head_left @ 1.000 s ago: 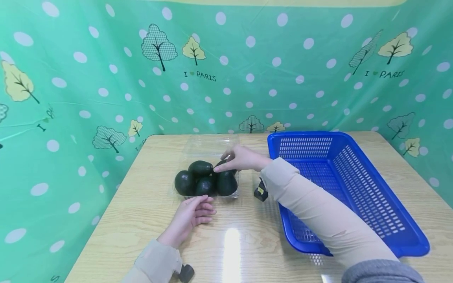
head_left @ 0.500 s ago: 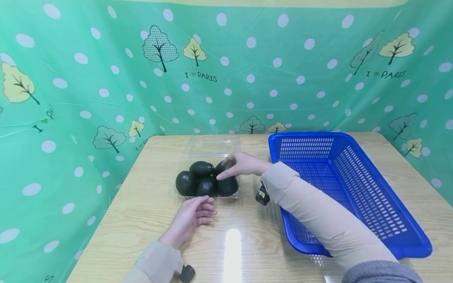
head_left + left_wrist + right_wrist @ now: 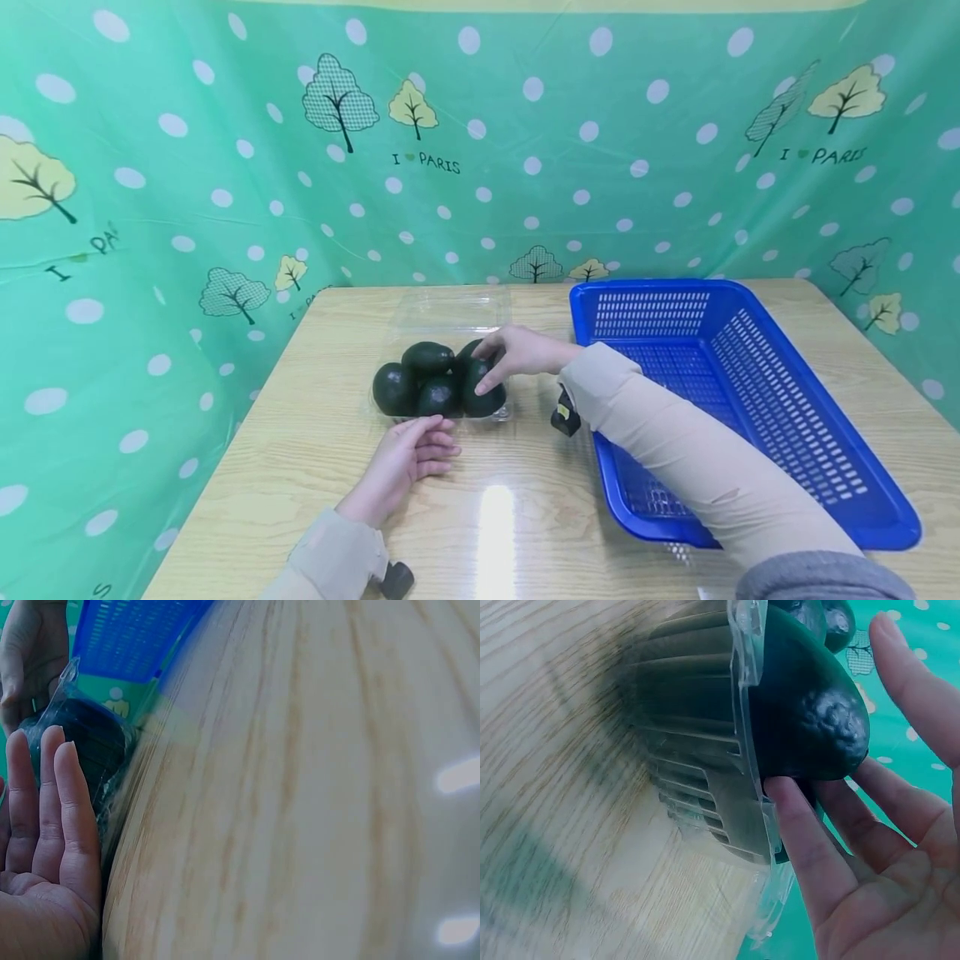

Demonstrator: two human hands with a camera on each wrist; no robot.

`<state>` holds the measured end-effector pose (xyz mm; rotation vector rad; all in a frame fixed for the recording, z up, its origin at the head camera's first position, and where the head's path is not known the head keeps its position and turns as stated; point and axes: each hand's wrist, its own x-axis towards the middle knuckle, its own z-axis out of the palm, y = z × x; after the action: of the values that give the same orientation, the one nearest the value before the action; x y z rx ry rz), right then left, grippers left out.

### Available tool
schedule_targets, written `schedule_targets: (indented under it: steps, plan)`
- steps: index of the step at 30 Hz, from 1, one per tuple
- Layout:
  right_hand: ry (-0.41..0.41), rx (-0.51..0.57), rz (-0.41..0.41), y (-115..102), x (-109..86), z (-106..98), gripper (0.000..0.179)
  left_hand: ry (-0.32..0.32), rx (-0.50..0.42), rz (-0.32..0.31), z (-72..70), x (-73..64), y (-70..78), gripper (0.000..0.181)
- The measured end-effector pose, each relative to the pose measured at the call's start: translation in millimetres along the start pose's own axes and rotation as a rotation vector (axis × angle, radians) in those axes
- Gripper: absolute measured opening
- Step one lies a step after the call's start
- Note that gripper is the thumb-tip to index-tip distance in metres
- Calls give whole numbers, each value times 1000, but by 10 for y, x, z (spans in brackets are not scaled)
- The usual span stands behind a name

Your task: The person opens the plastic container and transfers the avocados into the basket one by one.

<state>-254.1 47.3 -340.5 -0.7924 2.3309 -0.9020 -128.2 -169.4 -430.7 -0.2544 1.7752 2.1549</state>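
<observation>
Several dark green avocados [image 3: 428,357] sit in a clear plastic clamshell box [image 3: 501,413] on the table. My right hand [image 3: 522,352] is over the box's right side, at the front right avocado [image 3: 483,398]. In the right wrist view, its fingertips touch the end of that avocado [image 3: 810,705], beside the box's rim, while the thumb [image 3: 919,697] stands apart from the fruit. My left hand [image 3: 411,454] lies at the front edge of the box, holding nothing. Its fingers [image 3: 75,817] are nearly straight in the left wrist view.
A large blue plastic basket [image 3: 862,521] stands on the right of the wooden table [image 3: 300,467], under my right forearm. The clear lid [image 3: 453,308] is folded back behind the avocados. A green patterned curtain [image 3: 480,150] hangs behind and to the left.
My right hand has shifted slightly right and down, its thumb moving from above the back avocados to over the front right avocado. My left hand stays in place.
</observation>
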Motion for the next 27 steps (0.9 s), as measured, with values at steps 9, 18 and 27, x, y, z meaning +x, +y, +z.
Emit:
schedule_targets:
  steps: [9, 18, 27]
  plan:
    - [10, -30, -18, 21, 21, 20, 62, -2, 2, 3, -4, -4, 0, 31]
    - [-27, -70, -44, 44, 44, 54, 57, -11, -9, 5, 1, -1, -10, 33]
    - [-49, -163, -66, 40, 26, 92, 58, -12, -10, 10, 0, 2, -17, 31]
